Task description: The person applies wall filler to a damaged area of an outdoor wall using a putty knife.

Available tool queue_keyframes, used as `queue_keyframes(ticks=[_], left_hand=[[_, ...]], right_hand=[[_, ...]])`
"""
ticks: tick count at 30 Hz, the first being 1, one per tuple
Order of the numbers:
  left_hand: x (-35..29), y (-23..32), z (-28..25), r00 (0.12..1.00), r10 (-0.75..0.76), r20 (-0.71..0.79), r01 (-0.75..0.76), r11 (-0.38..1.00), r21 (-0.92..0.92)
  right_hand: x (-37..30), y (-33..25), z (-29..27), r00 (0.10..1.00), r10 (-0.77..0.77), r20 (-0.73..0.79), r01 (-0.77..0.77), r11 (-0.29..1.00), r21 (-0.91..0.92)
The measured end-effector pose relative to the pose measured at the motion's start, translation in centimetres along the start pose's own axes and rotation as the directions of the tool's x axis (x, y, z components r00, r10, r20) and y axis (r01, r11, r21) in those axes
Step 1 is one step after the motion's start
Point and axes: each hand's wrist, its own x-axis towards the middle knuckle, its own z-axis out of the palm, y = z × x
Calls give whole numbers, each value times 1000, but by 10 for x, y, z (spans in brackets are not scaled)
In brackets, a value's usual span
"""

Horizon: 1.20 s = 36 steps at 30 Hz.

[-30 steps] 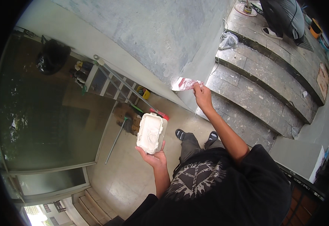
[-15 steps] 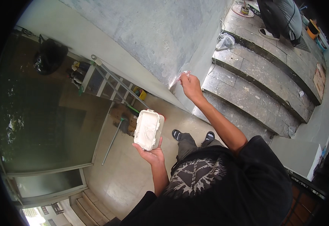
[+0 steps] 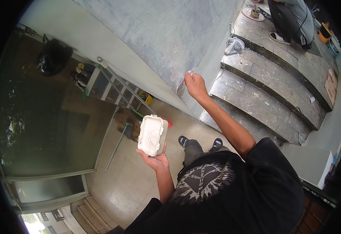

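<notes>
A white rectangular plastic tub (image 3: 162, 137) rests in my left hand (image 3: 155, 159), my fingers and thumb around its lower end. White putty-like paste (image 3: 151, 134) fills it almost to the rim. My right hand (image 3: 195, 85) is closed around a small putty knife (image 3: 181, 86), most of whose handle is hidden by my fingers. The blade lies at the lower corner of the grey wall (image 3: 166, 46), where a pale smear shows.
Curved stone steps (image 3: 256, 93) climb on the right, a plastic bag (image 3: 234, 46) beside them. Higher up, a person (image 3: 291, 19) crouches by a can (image 3: 255, 14). To the left stand a stepladder (image 3: 100, 84), a yellow bucket (image 3: 146, 98) and a broom (image 3: 119, 144).
My right hand has shifted slightly left and down along the wall corner with the putty knife. The tub in my left hand has barely moved.
</notes>
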Motion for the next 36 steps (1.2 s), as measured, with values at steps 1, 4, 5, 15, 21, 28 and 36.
queue_keyframes(ticks=[1, 4, 5, 15, 21, 28, 36], left_hand=[[0, 0, 0, 1000, 0, 1, 0, 1000, 0], [1, 0, 1, 1000, 0, 8, 0, 1000, -1], [0, 0, 2, 1000, -4, -1, 4, 1000, -1], [-3, 3, 3, 999, -21, -32, 22, 999, 23], [-4, 9, 0, 1000, -17, 14, 17, 1000, 4], [-3, 9, 0, 1000, -15, 14, 15, 1000, 19], [-6, 12, -3, 1000, -3, -11, 4, 999, 33]], right_hand=[[1, -1, 0, 1000, 2, -4, -2, 1000, 4], [4, -3, 1, 1000, -25, -15, 25, 1000, 17], [5, -3, 1, 998, -52, -24, 53, 998, 26], [-2, -30, -36, 997, -79, -8, 78, 989, -129], [-13, -10, -63, 997, -40, -64, 29, 985, -167], [-35, 58, -33, 990, 28, -141, -40, 996, -84], [-28, 49, -19, 993, 36, -116, -40, 999, -33]])
